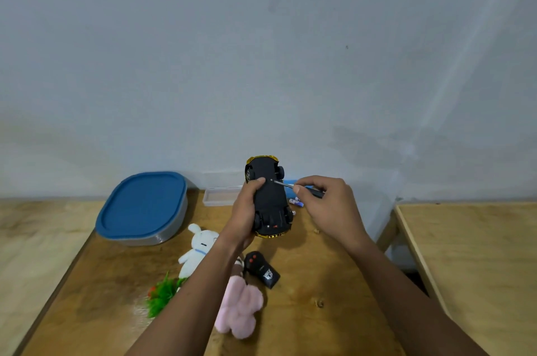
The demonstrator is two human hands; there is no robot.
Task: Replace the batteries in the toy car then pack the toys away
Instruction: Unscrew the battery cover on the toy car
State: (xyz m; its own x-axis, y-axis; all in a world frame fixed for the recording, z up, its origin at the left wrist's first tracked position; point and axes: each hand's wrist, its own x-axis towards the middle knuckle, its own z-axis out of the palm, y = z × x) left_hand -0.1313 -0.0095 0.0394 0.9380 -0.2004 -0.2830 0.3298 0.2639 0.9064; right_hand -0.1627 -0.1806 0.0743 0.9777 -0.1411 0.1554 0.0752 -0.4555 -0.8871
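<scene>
A black plastic toy car with gold trim (268,198) is held upside down above the wooden table (305,283), the left hand (245,210) clamped around its side with the thumb pressed on the underside. A slim metal screwdriver with a dark handle (300,188) is pinched between the fingers of the right hand (325,204), its tip set against the underside just beside the left thumb. Small batteries (297,203) are seen on the table below the right fingers.
</scene>
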